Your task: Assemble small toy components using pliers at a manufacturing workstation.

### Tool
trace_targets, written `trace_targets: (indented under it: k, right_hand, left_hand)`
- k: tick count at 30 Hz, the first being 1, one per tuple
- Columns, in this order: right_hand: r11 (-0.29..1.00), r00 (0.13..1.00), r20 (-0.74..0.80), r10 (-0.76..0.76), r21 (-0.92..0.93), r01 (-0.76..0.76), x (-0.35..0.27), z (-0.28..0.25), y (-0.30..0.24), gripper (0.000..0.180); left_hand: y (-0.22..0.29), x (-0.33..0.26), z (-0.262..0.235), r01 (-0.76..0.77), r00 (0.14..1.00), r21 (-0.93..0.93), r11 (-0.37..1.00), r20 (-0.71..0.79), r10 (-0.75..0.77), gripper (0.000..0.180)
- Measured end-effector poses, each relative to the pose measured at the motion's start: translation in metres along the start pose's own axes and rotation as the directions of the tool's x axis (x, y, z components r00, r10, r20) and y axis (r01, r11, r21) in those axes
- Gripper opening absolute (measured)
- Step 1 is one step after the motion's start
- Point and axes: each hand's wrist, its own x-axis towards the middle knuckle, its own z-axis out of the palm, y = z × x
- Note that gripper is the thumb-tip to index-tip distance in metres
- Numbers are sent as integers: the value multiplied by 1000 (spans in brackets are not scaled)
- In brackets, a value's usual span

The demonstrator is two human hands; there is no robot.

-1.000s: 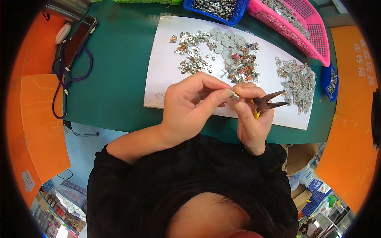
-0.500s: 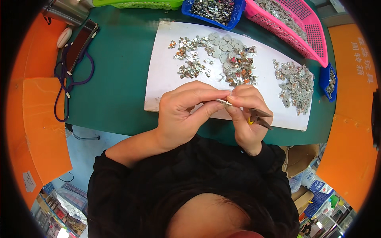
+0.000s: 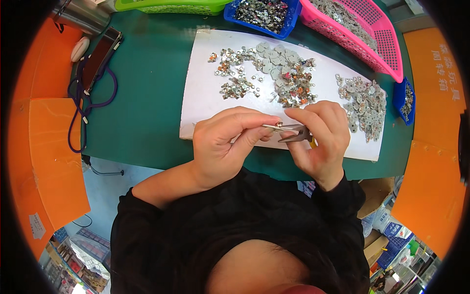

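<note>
My left hand point(image 3: 226, 143) pinches a small flat metal part point(image 3: 272, 126) between thumb and forefinger, over the near edge of a white sheet point(image 3: 205, 98). My right hand point(image 3: 320, 142) grips small pliers point(image 3: 296, 134) with yellow handles; their jaws meet the metal part. Both hands touch at the fingertips. On the sheet lie heaps of small metal parts: a middle heap point(image 3: 274, 73) with grey discs and some orange bits, and a right heap point(image 3: 364, 100) of silvery discs.
The sheet lies on a green mat point(image 3: 147, 98). At the far edge stand a green basket point(image 3: 171, 6), a blue tray of parts point(image 3: 264, 12) and a pink basket point(image 3: 362, 34). A small blue tray point(image 3: 406, 98) sits right. A purple cord point(image 3: 88, 108) and dark device lie left.
The pliers have turned in my right hand, from jaws pointing right to jaws pointing left onto the part in my left hand. Both hands stay close together over the sheet's near edge.
</note>
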Motion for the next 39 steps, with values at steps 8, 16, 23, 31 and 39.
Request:
trace_targets:
  k: [8,16,23,31,39]
  right_hand:
    - [1000,1000,-25,18,-6,-18,-2,6,1,30]
    - [998,1000,4,-7,-60,7,-4,7,4,27]
    - [989,999,25,-37,-145,40,-4,4,3,26]
    - [995,997,82,8,-102,0,-6,8,1,22]
    - [852,848,482,221,328,-409,3,-26,8,21]
  left_hand:
    - [1,0,-5,-48,994,32,998,96,45,14]
    - [1,2,-8,-159,984,177,971,109,141,12]
    - [1,7,-11,-342,939,303,889,137,315,13]
    - [4,7,-7,-285,959,319,904,110,263,13]
    - [3,7,-13,74,996,5,997,53,-74,13]
